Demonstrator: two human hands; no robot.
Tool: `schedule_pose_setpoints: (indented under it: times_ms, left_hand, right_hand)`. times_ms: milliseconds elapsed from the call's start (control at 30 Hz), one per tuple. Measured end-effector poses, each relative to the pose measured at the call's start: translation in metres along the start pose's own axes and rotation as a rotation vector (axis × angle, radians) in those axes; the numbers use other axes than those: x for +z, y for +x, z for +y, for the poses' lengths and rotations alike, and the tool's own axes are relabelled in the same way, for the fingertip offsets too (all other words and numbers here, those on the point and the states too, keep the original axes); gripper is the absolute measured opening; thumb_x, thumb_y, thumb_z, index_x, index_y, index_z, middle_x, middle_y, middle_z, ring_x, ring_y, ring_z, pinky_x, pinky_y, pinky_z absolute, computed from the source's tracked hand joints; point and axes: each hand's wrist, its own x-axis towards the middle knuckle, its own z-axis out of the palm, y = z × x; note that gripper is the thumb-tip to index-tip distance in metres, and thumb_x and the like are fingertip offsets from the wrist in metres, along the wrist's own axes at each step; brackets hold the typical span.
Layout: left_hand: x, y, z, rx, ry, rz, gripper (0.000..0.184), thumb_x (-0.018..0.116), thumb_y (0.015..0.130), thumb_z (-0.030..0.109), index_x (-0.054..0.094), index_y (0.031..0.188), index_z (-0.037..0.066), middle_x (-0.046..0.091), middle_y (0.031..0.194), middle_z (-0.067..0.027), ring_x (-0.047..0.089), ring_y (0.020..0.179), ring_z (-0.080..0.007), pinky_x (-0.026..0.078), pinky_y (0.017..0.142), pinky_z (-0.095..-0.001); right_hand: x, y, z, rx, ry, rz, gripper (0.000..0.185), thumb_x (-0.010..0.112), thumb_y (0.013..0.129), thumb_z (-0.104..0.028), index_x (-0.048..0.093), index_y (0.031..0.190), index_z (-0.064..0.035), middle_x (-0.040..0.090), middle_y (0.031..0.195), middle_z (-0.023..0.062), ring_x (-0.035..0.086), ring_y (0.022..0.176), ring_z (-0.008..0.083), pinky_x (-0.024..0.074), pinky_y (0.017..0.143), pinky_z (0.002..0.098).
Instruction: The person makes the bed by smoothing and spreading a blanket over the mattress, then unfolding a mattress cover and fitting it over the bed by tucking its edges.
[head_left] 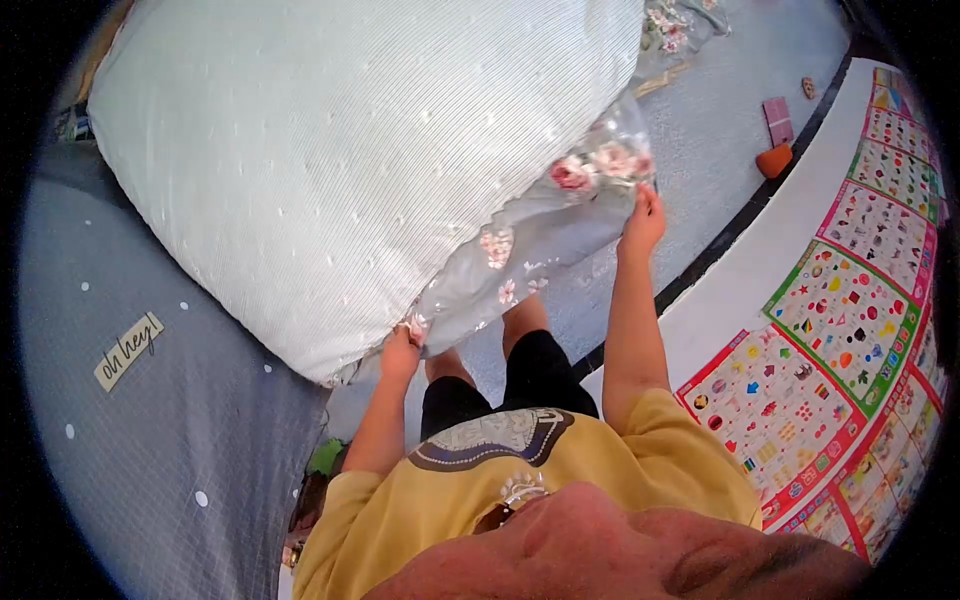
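Note:
A large pale striped mattress [350,150] fills the upper middle of the view. Along its near right edge hangs a grey sheet [560,250] printed with pink flowers. My left hand [402,355] is closed on the sheet's edge, close to the mattress's lower corner. Farther right, my right hand [645,222] pinches the same edge and holds it out from the mattress. Between the two hands the cloth sags a little. Its other side, under or behind the mattress, is hidden.
A dark grey cover with white dots [180,400] and an "oh hey!" patch [128,352] lies at left. Picture charts [840,310] line the white wall at right. On the floor [720,120] are a pink item [777,121] and an orange item [773,161].

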Motion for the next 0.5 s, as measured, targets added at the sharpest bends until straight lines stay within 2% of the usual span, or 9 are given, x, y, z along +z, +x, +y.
schedule_pose_setpoints:
  times_ms: [67,100,167,233,300,333,367,433,500]
  left_hand:
    - [0.019,0.006,0.005,0.047,0.218,-0.07,0.022,0.051,0.082,0.016,0.06,0.098,0.006,0.062,0.1,-0.0201,0.058,0.097,-0.0378,0.047,0.08,-0.0458]
    - [0.028,0.011,0.003,0.166,0.192,-0.052,0.022,0.05,0.084,0.019,0.06,0.1,0.008,0.062,0.102,-0.0186,0.058,0.097,-0.0367,0.047,0.08,-0.0442]
    - [0.025,0.014,0.03,0.259,0.082,-0.017,0.023,0.05,0.084,0.02,0.06,0.101,0.008,0.063,0.103,-0.0168,0.059,0.098,-0.0352,0.048,0.082,-0.0429]
    - [0.014,0.01,0.059,0.29,-0.011,-0.035,0.025,0.051,0.085,0.022,0.06,0.103,0.008,0.063,0.103,-0.0157,0.059,0.098,-0.0342,0.048,0.083,-0.0421]
    - [-0.014,0.003,0.099,0.277,-0.092,-0.086,0.026,0.051,0.085,0.023,0.06,0.105,0.008,0.063,0.102,-0.0154,0.06,0.097,-0.0338,0.048,0.083,-0.0417]
    - [-0.025,0.004,0.116,0.309,-0.061,-0.061,0.026,0.052,0.084,0.022,0.06,0.105,0.008,0.063,0.101,-0.0157,0.06,0.096,-0.0338,0.048,0.082,-0.0416]
    - [-0.033,0.006,0.131,0.342,-0.03,-0.039,0.027,0.054,0.084,0.022,0.06,0.106,0.008,0.063,0.1,-0.016,0.06,0.095,-0.0337,0.048,0.082,-0.0415]
    - [-0.055,0.007,0.181,0.433,-0.037,-0.021,0.031,0.058,0.081,0.017,0.058,0.11,0.006,0.062,0.101,-0.016,0.06,0.095,-0.0328,0.048,0.082,-0.0409]
    - [-0.06,0.008,0.233,0.641,-0.08,0.062,0.041,0.063,0.078,0.015,0.053,0.117,0.005,0.061,0.104,-0.0174,0.059,0.097,-0.0331,0.048,0.082,-0.0412]
  right_hand:
    - [-0.014,0.005,0.043,0.194,-0.033,-0.06,0.017,0.056,0.089,-0.009,0.069,0.099,-0.0048,0.066,0.094,0.0049,0.059,0.086,0.0137,0.0461,0.077,0.0271]
    - [-0.02,0.007,0.064,0.296,-0.048,-0.086,0.018,0.056,0.089,-0.009,0.07,0.099,-0.0059,0.067,0.093,0.0045,0.06,0.084,0.0133,0.0455,0.076,0.0268]
    - [-0.025,0.013,0.106,0.304,-0.388,-0.263,0.023,0.056,0.086,-0.006,0.07,0.105,-0.0104,0.068,0.088,0.0042,0.061,0.078,0.0153,0.0496,0.069,0.0286]
    - [-0.025,0.016,0.112,0.491,-0.351,-0.435,0.031,0.055,0.082,-0.001,0.069,0.107,-0.0128,0.068,0.085,0.0062,0.063,0.074,0.0176,0.0527,0.058,0.0315]
    - [-0.023,0.016,0.114,0.362,-0.434,-0.661,0.036,0.052,0.079,0.002,0.069,0.107,-0.012,0.067,0.085,0.0078,0.064,0.073,0.019,0.0533,0.05,0.0335]
    - [-0.021,0.016,0.125,0.28,-0.483,-0.775,0.035,0.051,0.079,0.002,0.069,0.106,-0.0109,0.067,0.087,0.0086,0.064,0.073,0.0191,0.0536,0.052,0.0333]
    - [-0.022,0.018,0.111,0.314,-0.444,-0.848,0.034,0.051,0.079,0.002,0.069,0.105,-0.0099,0.067,0.088,0.0089,0.064,0.074,0.019,0.0537,0.055,0.0332]
    - [-0.025,0.023,0.049,0.501,-0.27,-0.952,0.033,0.05,0.08,0.003,0.069,0.105,-0.0081,0.067,0.091,0.009,0.064,0.077,0.0186,0.0539,0.062,0.0331]
    - [-0.032,0.019,-0.009,0.294,-0.093,-1.065,0.034,0.049,0.08,0.003,0.067,0.108,-0.0072,0.066,0.094,0.0087,0.062,0.084,0.017,0.0511,0.075,0.0314]
